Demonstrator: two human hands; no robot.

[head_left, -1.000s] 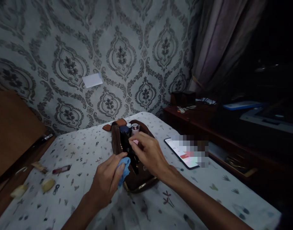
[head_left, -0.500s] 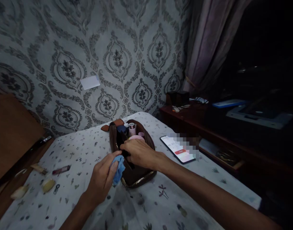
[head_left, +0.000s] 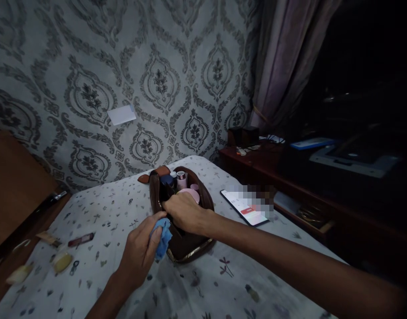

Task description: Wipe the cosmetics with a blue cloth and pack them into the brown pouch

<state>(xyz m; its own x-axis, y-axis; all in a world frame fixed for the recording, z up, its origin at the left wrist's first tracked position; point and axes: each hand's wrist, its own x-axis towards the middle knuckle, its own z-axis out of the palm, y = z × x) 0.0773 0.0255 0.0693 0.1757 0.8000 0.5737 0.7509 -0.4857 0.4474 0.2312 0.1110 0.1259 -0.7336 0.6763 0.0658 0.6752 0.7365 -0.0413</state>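
Note:
A brown zip pouch (head_left: 193, 246) stands open on the patterned bedsheet (head_left: 223, 283), holding small bottles (head_left: 181, 178) and a round pink compact (head_left: 190, 194). My left hand (head_left: 140, 252) is closed on a blue cloth (head_left: 162, 237) pressed against the pouch's near left side. My right hand (head_left: 185, 212) is curled over the pouch's left rim with its fingers dipped inside; what they grip is hidden.
A lit phone (head_left: 245, 208) lies on the sheet right of the pouch. Small cosmetics (head_left: 80, 239) and yellowish items (head_left: 62, 262) are scattered at the left. A dark wooden side table (head_left: 256, 159) with clutter stands at the right, a wooden headboard (head_left: 13, 186) at the left.
My right hand has slid left and down from the pouch's middle to its left rim, uncovering the pink compact. The left hand with the cloth stays at the pouch's side.

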